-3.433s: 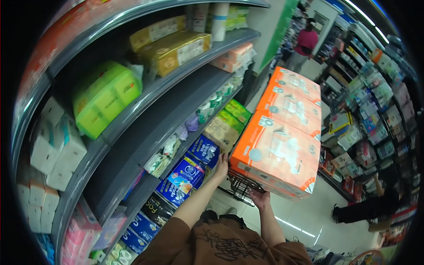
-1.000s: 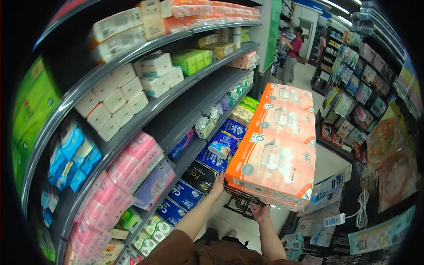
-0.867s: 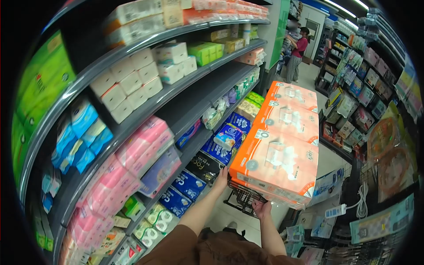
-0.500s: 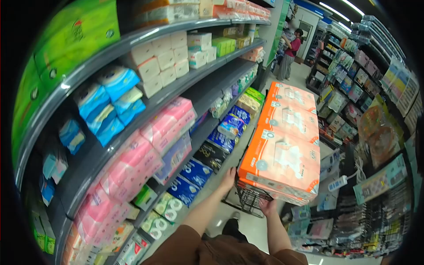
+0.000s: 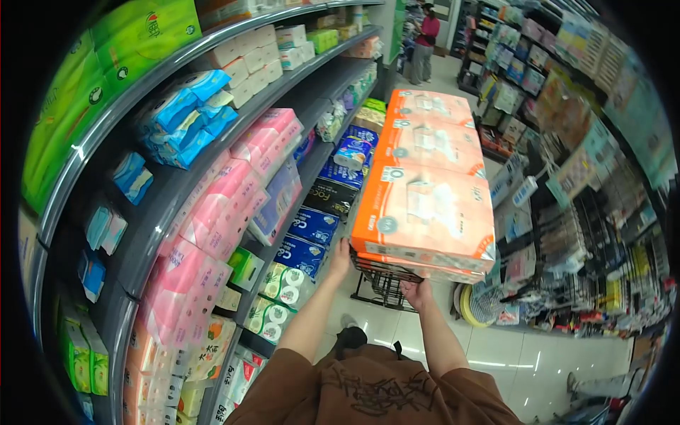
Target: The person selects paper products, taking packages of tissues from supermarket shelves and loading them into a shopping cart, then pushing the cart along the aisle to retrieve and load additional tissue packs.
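Three orange-and-peach packs of tissues [image 5: 432, 205] lie in a row, on top of more packs, above a black wire shopping cart [image 5: 386, 280] in front of me. My left hand [image 5: 341, 259] is closed at the cart's near left corner, right beside the closest pack; its fingertips are partly hidden. Under the near edge of that pack, my right hand [image 5: 416, 289] is closed on the black wire rim of the cart. The packs cover most of the cart.
Curved shelves on the left carry pink tissue packs [image 5: 223, 205], blue packs [image 5: 188, 117] and green packs [image 5: 145, 35]. Toilet rolls [image 5: 283, 283] stand low beside the cart. Hanging goods [image 5: 567, 241] line the right side. A person [image 5: 427, 42] stands down the aisle.
The shelves and the person down the aisle have shifted up and left in view. The cart with its packs also sits further left, both hands still at its near edge.
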`<state>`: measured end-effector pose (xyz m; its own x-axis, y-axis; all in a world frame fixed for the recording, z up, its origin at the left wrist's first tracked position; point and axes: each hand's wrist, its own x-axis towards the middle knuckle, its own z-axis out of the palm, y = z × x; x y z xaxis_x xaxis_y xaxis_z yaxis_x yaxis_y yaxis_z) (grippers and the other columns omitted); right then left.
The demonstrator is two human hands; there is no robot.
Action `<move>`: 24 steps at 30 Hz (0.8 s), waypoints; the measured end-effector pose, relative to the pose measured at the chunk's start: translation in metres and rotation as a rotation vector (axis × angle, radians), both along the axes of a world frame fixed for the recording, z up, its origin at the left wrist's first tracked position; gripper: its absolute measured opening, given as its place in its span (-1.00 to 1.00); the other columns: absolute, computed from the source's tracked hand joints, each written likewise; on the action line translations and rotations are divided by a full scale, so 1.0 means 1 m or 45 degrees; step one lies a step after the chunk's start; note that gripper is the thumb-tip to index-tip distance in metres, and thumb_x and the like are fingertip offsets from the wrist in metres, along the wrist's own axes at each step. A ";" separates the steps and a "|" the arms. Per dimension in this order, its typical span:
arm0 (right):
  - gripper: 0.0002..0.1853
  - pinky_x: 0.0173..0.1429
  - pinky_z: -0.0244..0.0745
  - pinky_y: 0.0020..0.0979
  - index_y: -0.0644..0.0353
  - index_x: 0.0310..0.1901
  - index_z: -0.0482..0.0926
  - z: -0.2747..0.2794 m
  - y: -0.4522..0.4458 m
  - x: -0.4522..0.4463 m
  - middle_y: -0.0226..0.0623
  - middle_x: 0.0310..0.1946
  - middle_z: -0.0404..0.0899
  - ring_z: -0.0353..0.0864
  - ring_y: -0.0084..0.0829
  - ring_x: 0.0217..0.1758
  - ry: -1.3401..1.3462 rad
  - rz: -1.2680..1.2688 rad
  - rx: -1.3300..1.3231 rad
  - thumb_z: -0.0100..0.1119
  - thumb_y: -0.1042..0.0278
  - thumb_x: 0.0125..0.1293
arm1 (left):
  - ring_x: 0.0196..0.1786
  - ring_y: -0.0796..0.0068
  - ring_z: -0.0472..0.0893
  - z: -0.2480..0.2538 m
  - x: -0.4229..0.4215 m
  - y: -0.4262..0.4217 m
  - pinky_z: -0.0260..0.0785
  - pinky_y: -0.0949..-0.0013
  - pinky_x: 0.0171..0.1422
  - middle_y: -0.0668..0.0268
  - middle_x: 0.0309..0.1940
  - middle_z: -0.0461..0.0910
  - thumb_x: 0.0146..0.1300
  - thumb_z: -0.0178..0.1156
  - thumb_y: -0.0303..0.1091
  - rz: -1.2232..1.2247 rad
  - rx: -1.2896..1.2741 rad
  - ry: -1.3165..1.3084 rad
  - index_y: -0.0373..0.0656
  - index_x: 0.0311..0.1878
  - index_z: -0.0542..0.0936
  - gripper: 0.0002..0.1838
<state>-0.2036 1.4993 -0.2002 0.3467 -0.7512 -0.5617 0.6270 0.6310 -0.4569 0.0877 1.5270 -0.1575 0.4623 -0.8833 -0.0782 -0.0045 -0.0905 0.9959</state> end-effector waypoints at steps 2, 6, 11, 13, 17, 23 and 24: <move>-0.47 -0.12 0.62 -0.28 0.16 0.02 0.54 0.004 0.034 -0.007 -0.20 -0.15 0.70 0.70 -0.32 -0.20 -0.056 0.005 -0.038 -0.22 -0.17 0.54 | 0.30 0.00 0.47 -0.011 -0.005 0.025 0.24 0.21 0.39 -0.06 0.23 0.51 0.52 -0.21 0.20 0.010 0.000 0.131 -0.30 0.36 0.35 -0.29; -0.48 -0.18 0.59 -0.30 0.17 -0.01 0.53 0.029 0.110 -0.003 -0.20 -0.22 0.67 0.65 -0.34 -0.30 -0.075 -0.010 -0.034 -0.19 -0.17 0.54 | 0.21 0.21 0.51 0.019 -0.011 0.100 0.34 0.27 0.22 0.09 0.20 0.50 0.52 -0.25 0.22 -0.037 0.174 0.206 -0.19 0.39 0.30 -0.31; -0.48 -0.19 0.58 -0.31 0.18 -0.01 0.53 0.030 0.203 -0.027 -0.22 -0.27 0.65 0.63 -0.33 -0.33 -0.100 -0.026 -0.019 -0.17 -0.17 0.54 | 0.17 0.23 0.55 0.025 -0.044 0.196 0.42 0.27 0.15 0.12 0.15 0.54 0.54 -0.25 0.19 -0.017 0.099 0.289 -0.19 0.37 0.32 -0.34; -0.45 -0.17 0.58 -0.30 0.18 -0.02 0.53 0.020 0.241 -0.024 -0.20 -0.26 0.66 0.64 -0.30 -0.32 -0.182 -0.010 -0.035 -0.18 -0.21 0.53 | 0.26 0.11 0.51 0.011 -0.034 0.230 0.27 0.21 0.35 0.07 0.12 0.57 0.56 -0.23 0.10 0.002 0.176 0.391 -0.27 0.34 0.36 -0.38; -0.40 -0.12 0.60 -0.30 0.16 -0.02 0.55 0.014 0.309 -0.037 -0.19 -0.19 0.68 0.67 -0.28 -0.27 -0.096 0.012 0.046 -0.19 -0.28 0.50 | 0.25 0.11 0.52 -0.007 -0.046 0.299 0.29 0.21 0.32 0.03 0.13 0.58 0.57 -0.25 0.06 0.114 0.048 0.079 -0.32 0.25 0.43 -0.40; -0.39 -0.16 0.60 -0.33 0.20 -0.03 0.56 0.010 0.395 -0.046 -0.17 -0.16 0.68 0.66 -0.32 -0.28 -0.095 0.107 -0.049 -0.19 -0.27 0.50 | 0.23 0.08 0.49 0.004 -0.056 0.388 0.24 0.18 0.37 0.00 0.13 0.55 0.59 -0.32 0.05 0.128 0.145 -0.018 -0.32 0.23 0.43 -0.40; -0.40 -0.17 0.60 -0.35 0.20 -0.03 0.56 0.011 0.408 -0.050 -0.17 -0.16 0.68 0.65 -0.33 -0.28 -0.099 0.095 -0.059 -0.18 -0.26 0.50 | 0.23 0.10 0.48 0.005 -0.058 0.404 0.25 0.19 0.36 0.01 0.13 0.55 0.58 -0.32 0.07 0.112 0.102 -0.052 -0.31 0.23 0.44 -0.39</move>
<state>-0.2533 1.9069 -0.1888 0.4435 -0.7464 -0.4962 0.6141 0.6563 -0.4384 0.0300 1.9306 -0.1526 0.5417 -0.8310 -0.1265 -0.0336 -0.1717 0.9846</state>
